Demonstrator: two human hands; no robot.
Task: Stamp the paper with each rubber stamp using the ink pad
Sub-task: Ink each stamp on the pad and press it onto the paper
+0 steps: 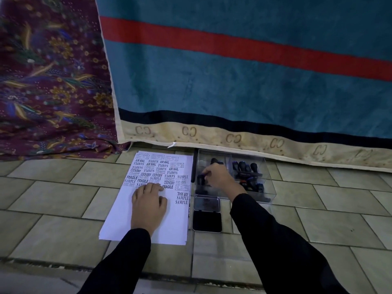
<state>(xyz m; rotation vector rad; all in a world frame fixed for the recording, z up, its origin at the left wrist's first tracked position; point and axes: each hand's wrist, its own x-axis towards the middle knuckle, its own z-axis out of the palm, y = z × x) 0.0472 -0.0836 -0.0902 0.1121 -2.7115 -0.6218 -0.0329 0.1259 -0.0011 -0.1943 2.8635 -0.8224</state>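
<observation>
Right hand point(218, 177): fingers point(206, 171) curled round a black stamp point(200, 179) inside the clear box point(270, 185). More stamps point(246, 166) stand in the compartment just right of these fingers. The ink pad point(207, 220) lies open on the floor point(53, 198), just nearer than the box. Left hand point(148, 205): fingers straight, pressed flat on the paper point(127, 228), with the tips on the printed words. A blanket point(233, 81) hangs beyond.

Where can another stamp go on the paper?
The paper is bare near its bottom edge, below the left hand, and along its lower left side. The top is crowded with prints; the right hand grips a stamp.
</observation>
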